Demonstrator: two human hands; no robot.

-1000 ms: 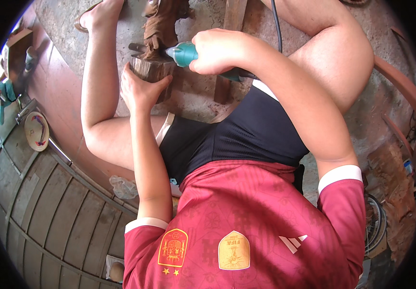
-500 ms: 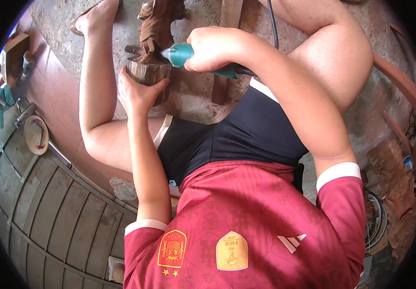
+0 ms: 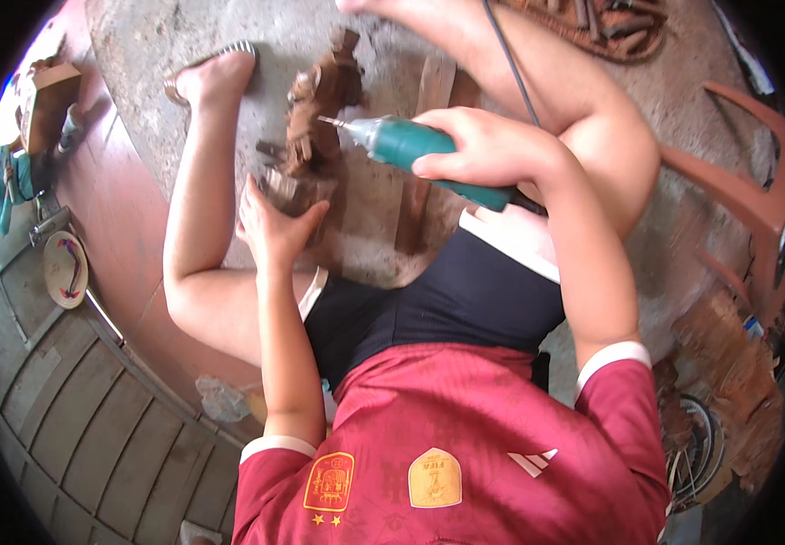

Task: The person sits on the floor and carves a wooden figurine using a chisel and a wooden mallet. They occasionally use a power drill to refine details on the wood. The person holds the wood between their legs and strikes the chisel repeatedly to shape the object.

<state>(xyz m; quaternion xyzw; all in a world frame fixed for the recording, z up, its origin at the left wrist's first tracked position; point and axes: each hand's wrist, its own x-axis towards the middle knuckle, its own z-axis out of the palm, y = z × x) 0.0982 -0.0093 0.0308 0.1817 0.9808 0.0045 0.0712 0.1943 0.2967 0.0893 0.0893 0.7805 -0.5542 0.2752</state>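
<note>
Wood carving (image 3: 305, 138): we have it just beyond our left hand (image 3: 274, 225).
Left hand: we clamp it on the base (image 3: 289, 189).
Right hand (image 3: 491, 150): we wrap it around the green rotary tool (image 3: 411, 143).
Tool bit (image 3: 333, 123): wood contact unclear.

1. I wear this camera on my head, the left one of a side-by-side pair, and it faces down over my own body.
2. My red shirt (image 3: 447, 409) is nearest, filling the lower middle.
3. Farther off, in the upper half, come my left hand (image 3: 274, 222) and right hand (image 3: 488, 150), with the concrete floor (image 3: 143, 45) below them.
4. The picture is upright, its left my left.
5. The fisheye bends the grey panelled surface (image 3: 74, 409) toward the dark round rim.
</note>
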